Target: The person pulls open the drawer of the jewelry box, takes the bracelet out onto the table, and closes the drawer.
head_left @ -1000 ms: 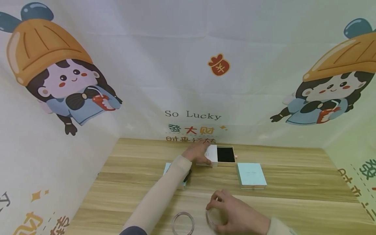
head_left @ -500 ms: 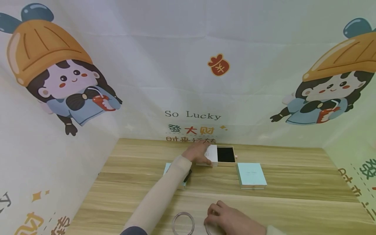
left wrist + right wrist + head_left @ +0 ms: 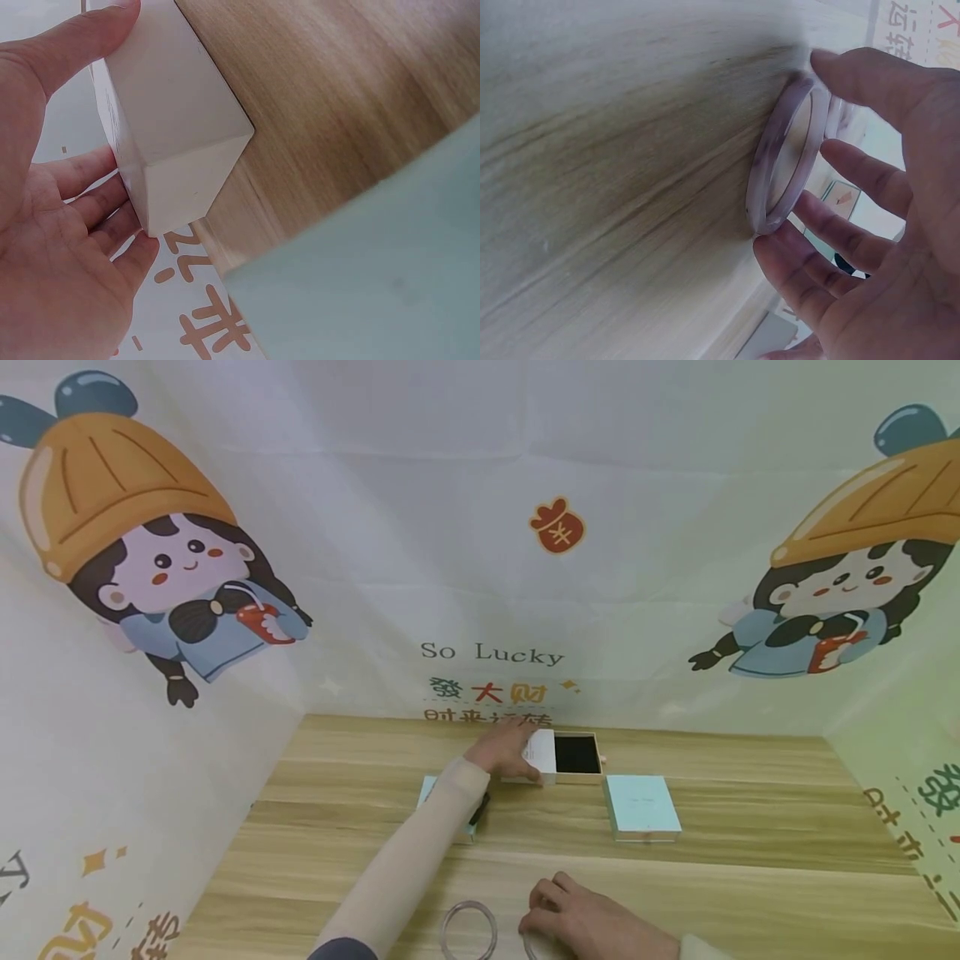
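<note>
My left hand holds the white sleeve of a drawer box at the back of the table, thumb on one side and fingers on the other. Its drawer, lined in black, sticks out to the right. In the left wrist view, the box shows its plain white sides. Near the front, my right hand has curled fingers around a pale purple translucent bangle, seen tilted in the right wrist view. Most of that bangle is hidden from the head view. A second bangle lies to its left.
A light blue box stands right of the drawer box. Another light blue box, with something dark on it, is partly hidden behind the left forearm. Printed cloth walls in the wooden table.
My right hand has moved a little toward the table's near edge with its bangle, mostly in the first half second. My left hand and the drawer box have stayed put.
</note>
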Available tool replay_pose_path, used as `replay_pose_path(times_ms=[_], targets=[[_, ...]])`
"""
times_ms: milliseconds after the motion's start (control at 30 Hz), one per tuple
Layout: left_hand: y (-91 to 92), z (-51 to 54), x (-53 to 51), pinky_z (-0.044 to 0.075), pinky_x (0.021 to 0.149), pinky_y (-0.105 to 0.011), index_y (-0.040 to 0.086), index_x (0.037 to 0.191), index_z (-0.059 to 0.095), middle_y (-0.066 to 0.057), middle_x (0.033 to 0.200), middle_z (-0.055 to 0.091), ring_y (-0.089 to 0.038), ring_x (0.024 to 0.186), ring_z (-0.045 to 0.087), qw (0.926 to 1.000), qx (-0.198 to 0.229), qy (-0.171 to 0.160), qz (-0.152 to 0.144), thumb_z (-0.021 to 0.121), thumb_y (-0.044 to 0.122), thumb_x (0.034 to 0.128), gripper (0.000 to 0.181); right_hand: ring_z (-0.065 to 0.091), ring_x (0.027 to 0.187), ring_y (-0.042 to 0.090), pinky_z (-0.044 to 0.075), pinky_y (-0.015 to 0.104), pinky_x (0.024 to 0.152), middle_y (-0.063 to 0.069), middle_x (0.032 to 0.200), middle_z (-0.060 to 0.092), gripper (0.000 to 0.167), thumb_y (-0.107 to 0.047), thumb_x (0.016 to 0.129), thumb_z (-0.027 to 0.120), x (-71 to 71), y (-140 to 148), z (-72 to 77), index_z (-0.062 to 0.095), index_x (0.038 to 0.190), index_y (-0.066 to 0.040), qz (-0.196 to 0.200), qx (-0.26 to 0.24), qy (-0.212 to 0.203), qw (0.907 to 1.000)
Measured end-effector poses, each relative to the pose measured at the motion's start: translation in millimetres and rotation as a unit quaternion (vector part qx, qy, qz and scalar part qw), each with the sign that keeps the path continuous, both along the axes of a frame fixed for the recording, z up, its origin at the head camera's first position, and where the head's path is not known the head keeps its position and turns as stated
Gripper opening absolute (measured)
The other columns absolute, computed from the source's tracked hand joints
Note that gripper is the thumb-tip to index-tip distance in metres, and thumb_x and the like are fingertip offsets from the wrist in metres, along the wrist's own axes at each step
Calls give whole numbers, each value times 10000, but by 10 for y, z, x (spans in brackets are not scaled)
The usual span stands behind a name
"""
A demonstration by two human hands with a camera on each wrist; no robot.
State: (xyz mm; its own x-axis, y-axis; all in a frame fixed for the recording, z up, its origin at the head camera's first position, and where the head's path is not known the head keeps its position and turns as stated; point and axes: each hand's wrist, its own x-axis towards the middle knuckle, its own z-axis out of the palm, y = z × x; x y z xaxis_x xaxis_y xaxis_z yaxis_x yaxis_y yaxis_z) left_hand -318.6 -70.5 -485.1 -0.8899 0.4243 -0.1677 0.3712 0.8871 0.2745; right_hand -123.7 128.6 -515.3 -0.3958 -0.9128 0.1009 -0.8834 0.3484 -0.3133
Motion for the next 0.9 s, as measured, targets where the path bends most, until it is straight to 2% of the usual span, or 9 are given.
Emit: replay_pose_path(times_ms=[167,367,533,667,800,900], targets=[[9,0,-17,281,1270,-422,122,1571,404,-86,1636,401,-299,1539,325,10000,-5,-8,58,866,473,792,971,508,1088,75,514,192,868,-60,1239,608,471,-560,908,709,-32,30,29,668,1268,-259,0,8,-97,10000],[7,-6,-7,288,1268,-418,129,1571,406,-85,1636,402,-298,1539,326,10000,-18,-3,79,860,480,796,965,554,1217,162,536,347,980,-18,1339,625,442,-595,934,655,-87,89,138,649,1266,-302,-218,50,40,9997],[3,16,21,301,1261,-421,133,1568,412,-87,1631,411,-297,1535,336,9999,-59,10,99,854,480,804,948,543,1285,189,516,405,1044,-16,1386,611,455,-461,884,749,-144,123,274,643,1279,-263,-397,-32,275,9988],[4,25,32,304,1260,-428,136,1569,410,-87,1630,411,-295,1534,336,9999,-85,1,122,849,482,809,942,550,1309,236,485,478,1108,16,1395,606,488,-395,848,800,-236,163,340,643,1272,-210,-478,-187,504,9974],[10,28,27,301,1261,-430,133,1567,413,-86,1630,411,-296,1534,337,9999,-101,10,109,851,486,805,947,552,1327,266,381,582,1176,29,1386,606,498,-381,828,823,-371,215,385,654,1254,-185,-583,-327,610,9959],[14,30,24,298,1262,-433,132,1566,413,-88,1631,410,-298,1534,337,9999,-120,13,100,853,488,802,951,550,1318,256,372,573,1186,21,1375,616,503,-383,813,838,-487,243,430,674,1243,-180,-725,-411,621,9946]])
